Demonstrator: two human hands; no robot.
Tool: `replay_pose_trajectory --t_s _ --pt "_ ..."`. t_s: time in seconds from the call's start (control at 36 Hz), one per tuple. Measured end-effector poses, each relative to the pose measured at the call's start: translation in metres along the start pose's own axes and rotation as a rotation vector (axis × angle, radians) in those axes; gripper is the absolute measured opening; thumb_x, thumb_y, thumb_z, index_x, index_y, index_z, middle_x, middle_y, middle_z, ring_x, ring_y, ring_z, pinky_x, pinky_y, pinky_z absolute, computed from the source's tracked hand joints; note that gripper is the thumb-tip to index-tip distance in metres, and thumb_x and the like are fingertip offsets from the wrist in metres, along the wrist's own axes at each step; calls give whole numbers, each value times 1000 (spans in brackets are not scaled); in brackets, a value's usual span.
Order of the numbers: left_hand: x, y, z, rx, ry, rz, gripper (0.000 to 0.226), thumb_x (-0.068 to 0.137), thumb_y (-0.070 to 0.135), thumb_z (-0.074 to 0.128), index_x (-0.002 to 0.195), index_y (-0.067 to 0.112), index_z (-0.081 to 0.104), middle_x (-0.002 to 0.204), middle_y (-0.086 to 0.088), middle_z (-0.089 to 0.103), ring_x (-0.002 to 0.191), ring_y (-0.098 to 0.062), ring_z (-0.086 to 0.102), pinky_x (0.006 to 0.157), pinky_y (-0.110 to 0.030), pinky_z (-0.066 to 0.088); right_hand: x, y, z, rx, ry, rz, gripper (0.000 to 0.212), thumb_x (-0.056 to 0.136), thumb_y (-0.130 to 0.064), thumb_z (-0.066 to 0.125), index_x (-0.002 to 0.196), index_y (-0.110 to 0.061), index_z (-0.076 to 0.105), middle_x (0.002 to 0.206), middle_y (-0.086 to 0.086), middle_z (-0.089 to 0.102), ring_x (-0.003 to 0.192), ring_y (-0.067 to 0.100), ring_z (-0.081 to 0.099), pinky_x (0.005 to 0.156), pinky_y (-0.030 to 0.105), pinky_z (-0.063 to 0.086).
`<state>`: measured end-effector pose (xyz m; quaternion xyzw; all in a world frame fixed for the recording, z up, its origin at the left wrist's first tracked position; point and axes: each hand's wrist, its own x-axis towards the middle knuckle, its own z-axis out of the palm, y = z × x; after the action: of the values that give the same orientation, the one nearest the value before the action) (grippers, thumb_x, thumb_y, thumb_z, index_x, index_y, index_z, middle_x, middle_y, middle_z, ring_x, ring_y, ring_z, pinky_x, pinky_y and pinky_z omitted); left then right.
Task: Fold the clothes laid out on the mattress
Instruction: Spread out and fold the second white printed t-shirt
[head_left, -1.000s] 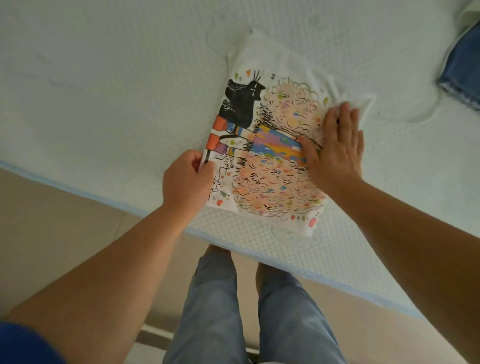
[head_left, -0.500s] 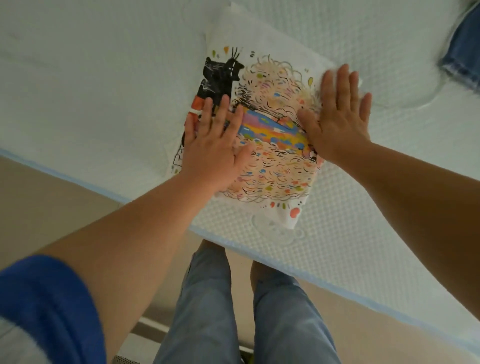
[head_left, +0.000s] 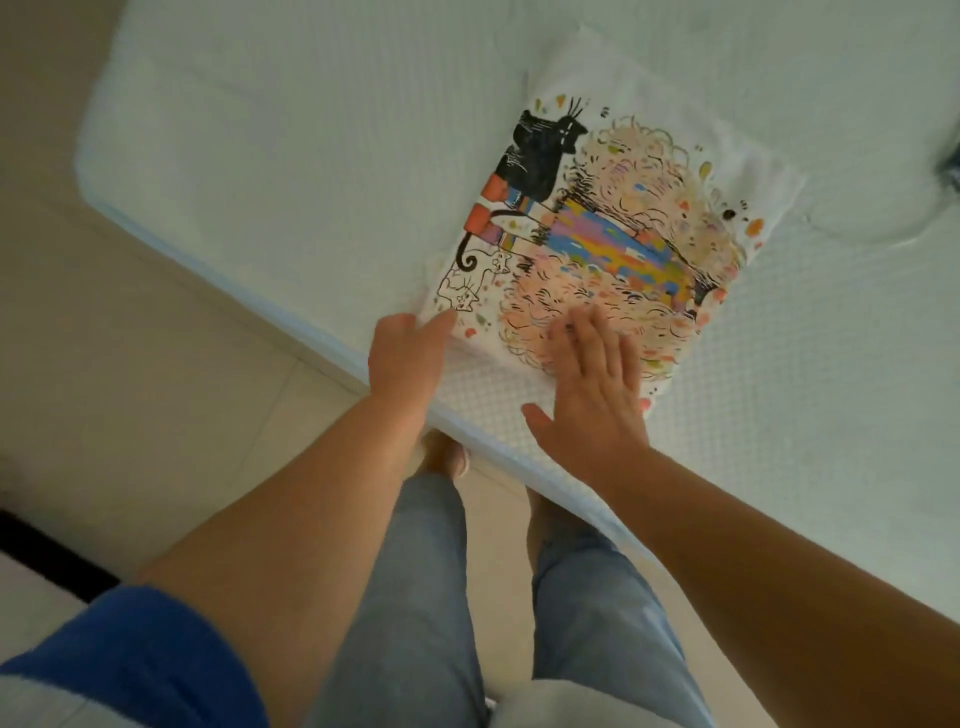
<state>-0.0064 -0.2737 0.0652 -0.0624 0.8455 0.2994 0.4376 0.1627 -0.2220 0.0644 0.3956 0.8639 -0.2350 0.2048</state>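
Person wearing blue short sleeve (head_left: 140, 654) on left arm, light blue jeans (head_left: 415, 613); forearms showing bare, feet appearing bare.

A folded white shirt (head_left: 613, 228) with a bright print of a black cat and scribbled pastel swirls lies flat on the mattress (head_left: 291, 156), close to its near edge. The left hand (head_left: 408, 353) touches the shirt's near-left corner with its fingers out of sight, while the right hand (head_left: 592, 395) rests flat on the shirt's near edge, fingers spread. Below, jeans-clad legs (head_left: 415, 597) stand on the beige floor (head_left: 104, 364), and something dark shows at the far right edge.
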Motion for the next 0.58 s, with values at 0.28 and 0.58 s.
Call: replay_pose_trajectory --t_s 0.28,0.58 --pt "-2 15 -8 -522 -262 -249 13 77 13 74 86 7 66 72 -2 73 55 -8 64 52 -20 51 26 -29 8 40 180 175 89 78 -47 63 146 -10 19 149 13 23 142 31 8 113 47 -1" --pt "-50 79 -54 -383 -478 200 22 79 34 68 76 13 63 60 2 62 51 -8 55 52 -23 49 -1 -60 -78 488 479 119 43 82 -1 55 123 -15 57 104 -2 65 89 25 62 71 29 44"
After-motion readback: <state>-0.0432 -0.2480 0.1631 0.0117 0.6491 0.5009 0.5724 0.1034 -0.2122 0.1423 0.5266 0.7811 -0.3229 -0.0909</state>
